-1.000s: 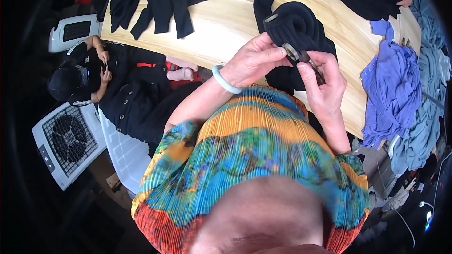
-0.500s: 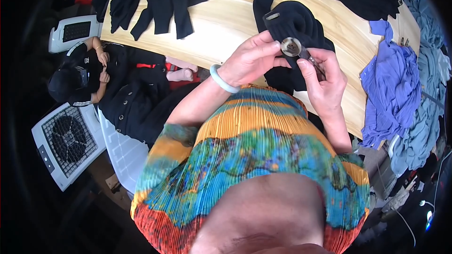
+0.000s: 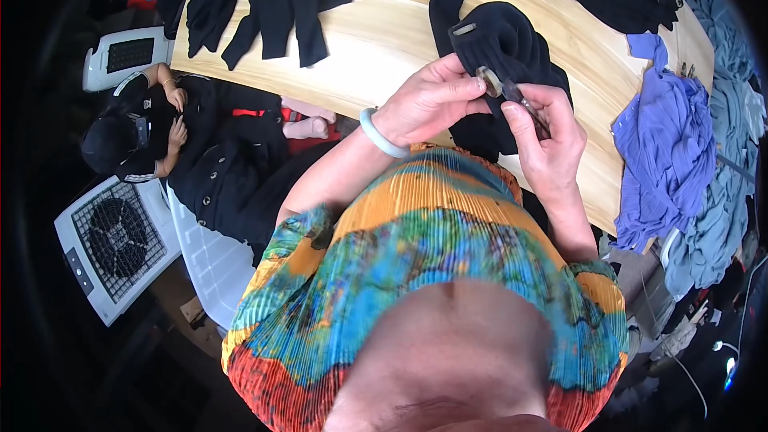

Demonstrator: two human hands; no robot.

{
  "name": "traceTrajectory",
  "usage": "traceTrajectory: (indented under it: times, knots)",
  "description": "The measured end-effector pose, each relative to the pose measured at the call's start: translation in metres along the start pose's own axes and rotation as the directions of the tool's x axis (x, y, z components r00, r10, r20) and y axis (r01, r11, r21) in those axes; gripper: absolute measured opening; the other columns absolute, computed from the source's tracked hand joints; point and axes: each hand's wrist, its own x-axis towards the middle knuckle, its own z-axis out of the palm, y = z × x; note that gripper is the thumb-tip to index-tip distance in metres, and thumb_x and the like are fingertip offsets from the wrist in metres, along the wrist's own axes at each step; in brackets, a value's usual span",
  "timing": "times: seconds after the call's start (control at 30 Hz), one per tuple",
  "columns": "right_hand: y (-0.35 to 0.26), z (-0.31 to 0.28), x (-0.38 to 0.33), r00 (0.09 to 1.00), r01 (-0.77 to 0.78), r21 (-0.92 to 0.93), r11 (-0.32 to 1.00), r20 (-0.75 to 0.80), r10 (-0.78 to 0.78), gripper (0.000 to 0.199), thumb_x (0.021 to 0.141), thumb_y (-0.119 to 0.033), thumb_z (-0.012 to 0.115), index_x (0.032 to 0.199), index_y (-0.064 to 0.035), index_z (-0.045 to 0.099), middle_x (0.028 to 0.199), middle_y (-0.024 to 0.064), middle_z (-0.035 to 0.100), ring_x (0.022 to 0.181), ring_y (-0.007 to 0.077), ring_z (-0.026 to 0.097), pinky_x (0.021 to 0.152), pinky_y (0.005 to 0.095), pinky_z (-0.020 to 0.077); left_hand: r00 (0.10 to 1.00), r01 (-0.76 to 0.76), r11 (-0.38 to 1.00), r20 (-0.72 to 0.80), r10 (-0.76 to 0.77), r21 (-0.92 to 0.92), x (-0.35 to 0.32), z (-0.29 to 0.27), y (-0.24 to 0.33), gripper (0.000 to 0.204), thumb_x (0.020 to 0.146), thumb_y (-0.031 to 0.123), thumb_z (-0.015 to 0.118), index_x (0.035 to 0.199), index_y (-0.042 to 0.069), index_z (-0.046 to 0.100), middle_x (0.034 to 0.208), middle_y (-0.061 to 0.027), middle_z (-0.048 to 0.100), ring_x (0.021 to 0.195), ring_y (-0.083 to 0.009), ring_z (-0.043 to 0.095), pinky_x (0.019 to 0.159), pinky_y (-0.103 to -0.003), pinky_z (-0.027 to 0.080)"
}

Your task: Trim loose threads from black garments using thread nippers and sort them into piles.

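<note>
My left hand (image 3: 428,104), with a pale bangle on its wrist, is closed with the thumb at a large brown-and-cream button (image 3: 492,82). This button sits on a black knit garment (image 3: 506,38), bunched over the table edge before me. Facing it, my right hand (image 3: 556,140) is closed around a small dark tool (image 3: 536,114) with a metal glint; its exact kind is mostly hidden by the fingers. The tool's tip is close beside the button. Another button (image 3: 462,30), seen nearly edge-on, shows farther up the cloth.
Black garments (image 3: 296,0) lie along the far side of the wooden table (image 3: 368,40). Purple cloth (image 3: 668,152) hangs over its right end, beside grey-blue cloth (image 3: 712,224). At left a person in a dark cap (image 3: 112,140) handles black clothing, near a white fan unit (image 3: 120,236).
The button has turned from facing up to tilted nearly edge-on between my hands. Both hands stay almost in place. The person at left has shifted a hand slightly, and a hand appears at the top right.
</note>
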Motion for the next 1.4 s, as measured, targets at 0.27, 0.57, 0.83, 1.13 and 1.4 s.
traceTrajectory:
  times: [0.27, 0.57, 0.83, 1.13, 1.4]
  knots:
    - [0.006, -0.005, 0.007, 0.987, -0.143, 0.211, 0.967, -0.037, 0.154, 0.01, 0.077, -0.004, 0.06, 0.085, 0.0006, 0.055, 0.068, -0.0005, 0.056, 0.058, 0.0012, 0.046, 0.053, 0.0141, 0.0371, 0.999, -0.019, 0.999, -0.034, 0.02, 0.042, -0.001, -0.004, 0.0, 0.023, 0.08, 0.007, 0.054, 0.103, 0.004, 0.051, 0.097, -0.0054, 0.055, 0.093, -0.0152, 0.053, 0.082, -0.032, 0.043]
    - [0.023, -0.028, 0.022, 0.968, -0.253, 0.157, 0.955, 0.041, 0.249, 0.022, 0.077, -0.007, 0.061, 0.096, -0.0011, 0.052, 0.074, -0.0027, 0.05, 0.063, 0.0014, 0.044, 0.056, 0.0145, 0.036, 1.0, 0.012, 0.846, 0.017, -0.026, 0.533, 0.005, -0.006, 0.0, 0.026, 0.076, 0.001, 0.058, 0.102, 0.001, 0.054, 0.087, -0.002, 0.058, 0.079, -0.0083, 0.055, 0.074, -0.021, 0.045]
    - [0.028, -0.037, 0.022, 0.964, -0.26, 0.05, 0.964, -0.045, 0.262, 0.007, 0.081, -0.009, 0.056, 0.081, -0.002, 0.057, 0.071, -0.0013, 0.056, 0.064, 0.0033, 0.049, 0.058, 0.0165, 0.0384, 0.942, -0.321, 0.357, 0.256, 0.217, 0.877, 0.018, 0.001, -0.016, 0.019, 0.067, 0.017, 0.069, 0.082, 0.007, 0.064, 0.093, -0.0109, 0.051, 0.094, -0.0239, 0.046, 0.084, -0.033, 0.037]
    - [0.089, -0.071, 0.02, 0.782, -0.623, 0.335, 0.707, 0.274, 0.559, 0.034, 0.076, -0.007, 0.06, 0.107, -0.0007, 0.047, 0.09, 0.0007, 0.054, 0.079, 0.007, 0.051, 0.069, 0.0204, 0.0405, 0.771, -0.632, -0.093, 0.612, -0.174, 0.77, 0.038, 0.024, -0.062, 0.013, 0.066, 0.019, 0.062, 0.073, 0.009, 0.059, 0.072, -0.0095, 0.048, 0.077, -0.0261, 0.048, 0.069, -0.036, 0.04]
    - [0.04, -0.105, -0.007, 0.85, -0.493, 0.485, 0.722, 0.091, 0.519, 0.034, 0.072, 0.004, 0.056, 0.104, -0.0018, 0.046, 0.079, 0.001, 0.053, 0.05, 0.0016, 0.042, 0.04, 0.014, 0.0277, 0.962, -0.141, 0.144, 0.101, 0.255, 0.98, 0.052, -0.044, -0.075, 0.017, 0.069, 0.018, 0.061, 0.075, 0.003, 0.056, 0.079, -0.0137, 0.054, 0.072, -0.0288, 0.054, 0.064, -0.035, 0.045]
